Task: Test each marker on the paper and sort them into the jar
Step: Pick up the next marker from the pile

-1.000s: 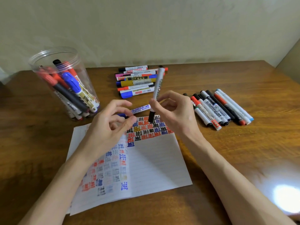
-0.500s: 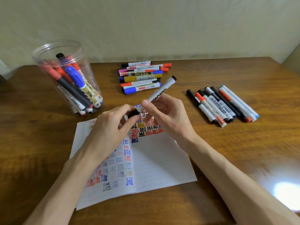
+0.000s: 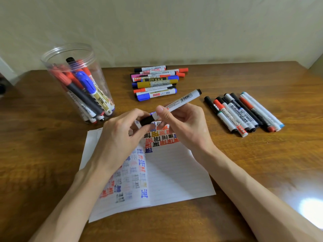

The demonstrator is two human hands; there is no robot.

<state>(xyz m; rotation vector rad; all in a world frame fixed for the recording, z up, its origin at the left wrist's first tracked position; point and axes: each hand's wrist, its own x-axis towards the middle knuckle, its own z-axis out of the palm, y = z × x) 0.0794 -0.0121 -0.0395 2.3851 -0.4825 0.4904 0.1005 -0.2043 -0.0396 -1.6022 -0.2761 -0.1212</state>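
Head view | right hand [image 3: 185, 126] grips white marker [image 3: 176, 102] by its barrel | left hand [image 3: 120, 137] pinches its black cap [image 3: 146, 120] | white marker slanted above paper [image 3: 174, 172] far edge | jar [image 3: 102, 79] far left, well apart

Tilted white marker [image 3: 181, 99] above scribbled paper [image 3: 174, 172]

A single head-worn view, close above the brown wooden worktop [image 3: 244, 172], facing forward and down toward the far wall.
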